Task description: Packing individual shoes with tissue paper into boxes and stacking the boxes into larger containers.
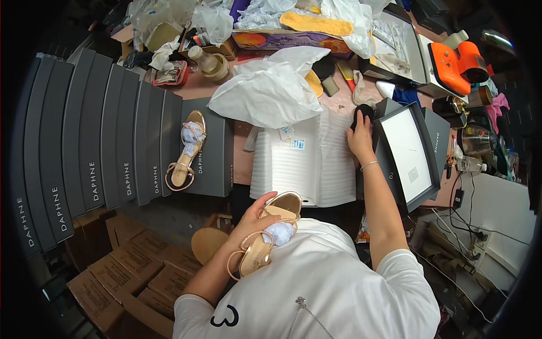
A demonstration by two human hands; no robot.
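Against my body, my left hand (251, 221) grips a gold strappy sandal (285, 204), its straps stuffed with crumpled pale paper. My right hand (361, 138) reaches forward with its fingers on a small dark object (365, 111), whose kind I cannot make out. Between my hands lies an unfolded white foam sheet (279, 169) with small printed stickers. The matching sandal (191, 150), also stuffed with paper, rests on a closed grey shoe box (217, 152) to the left. Right of my arm stands an open grey shoe box (407, 155) with a white interior.
Upright grey shoe boxes (96, 130) line the left side. White tissue paper (271, 90) covers the middle back, before a purple carton (291, 42) with a yellow insole (316, 24). An orange device (454, 66) stands at the back right. Brown cartons (130, 277) sit low at left; cables hang at right.
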